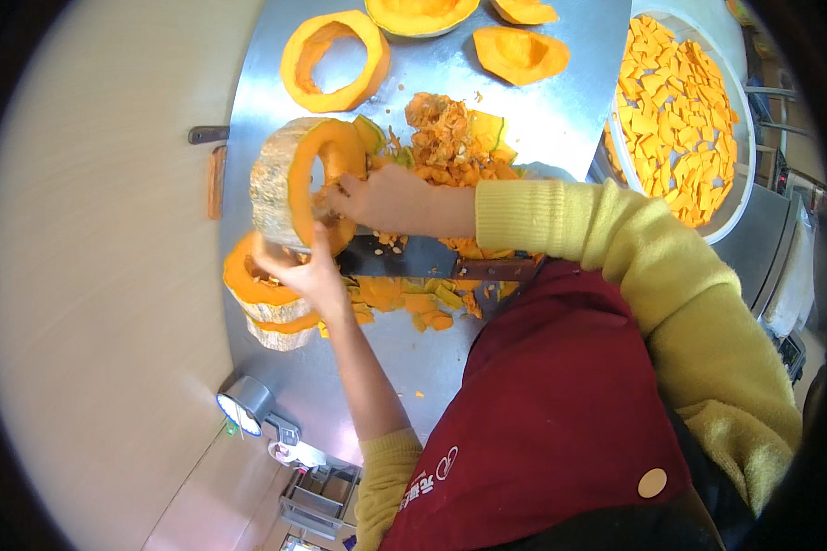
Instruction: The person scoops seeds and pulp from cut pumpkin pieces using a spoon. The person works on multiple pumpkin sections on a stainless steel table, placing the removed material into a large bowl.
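A thick, rough-skinned pumpkin ring (276, 184) is tipped up on its side, its hollow turned toward the right. My left hand (311, 275) grips its lower edge, thumb up along the cut face. Inside the hollow are the curled fingers of my right hand (386, 197), closed on something I cannot make out against the inner wall. Under my right wrist lies a broad-bladed knife (400, 261) with a wooden handle, seeds resting on its dark blade. Two more pumpkin pieces (262, 298) are stacked below the ring. A heap of stringy pulp (441, 138) sits beyond my right hand.
Cut pumpkin pieces, including a peeled ring (335, 64) and a hollowed piece (521, 55), lie at the metal table's (413, 354) far end. Peelings (423, 298) line the knife. A white tub (744, 174) of pumpkin chips stands right. Along the left wall are knife handles (209, 135) and a lamp (246, 401).
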`<state>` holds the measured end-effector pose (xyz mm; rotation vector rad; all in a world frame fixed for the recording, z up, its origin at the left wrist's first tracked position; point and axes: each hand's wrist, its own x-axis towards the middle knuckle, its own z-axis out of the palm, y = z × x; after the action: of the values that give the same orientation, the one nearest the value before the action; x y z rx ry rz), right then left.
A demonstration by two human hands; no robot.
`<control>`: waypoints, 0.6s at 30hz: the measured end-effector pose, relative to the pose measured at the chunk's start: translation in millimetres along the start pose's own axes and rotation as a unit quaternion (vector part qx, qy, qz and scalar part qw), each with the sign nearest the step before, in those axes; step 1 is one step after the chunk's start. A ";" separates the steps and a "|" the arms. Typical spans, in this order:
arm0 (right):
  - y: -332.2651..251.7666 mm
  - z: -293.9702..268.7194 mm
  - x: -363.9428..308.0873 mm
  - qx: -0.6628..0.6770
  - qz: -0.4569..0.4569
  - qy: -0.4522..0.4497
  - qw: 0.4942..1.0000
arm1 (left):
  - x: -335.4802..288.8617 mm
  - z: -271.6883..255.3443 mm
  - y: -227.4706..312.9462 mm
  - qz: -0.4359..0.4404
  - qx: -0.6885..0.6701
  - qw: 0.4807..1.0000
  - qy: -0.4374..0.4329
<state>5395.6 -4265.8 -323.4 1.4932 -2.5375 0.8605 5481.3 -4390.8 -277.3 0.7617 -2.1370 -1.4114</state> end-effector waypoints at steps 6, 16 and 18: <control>0.3 8.6 -7.6 -0.066 0.004 0.042 0.997 | 39.8 -0.3 47.2 0.083 0.317 0.940 -0.090; 22.5 12.3 35.8 -0.040 0.176 -0.020 0.983 | 42.9 31.8 31.2 0.128 0.214 0.968 0.007; 20.3 11.8 32.5 0.047 0.185 -0.121 0.974 | 39.8 32.0 27.1 0.146 0.209 0.967 0.018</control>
<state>5364.3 -4289.7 -331.0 1.2304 -3.0616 0.8970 5426.0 -4387.4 -260.7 0.5761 -2.4311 -0.8018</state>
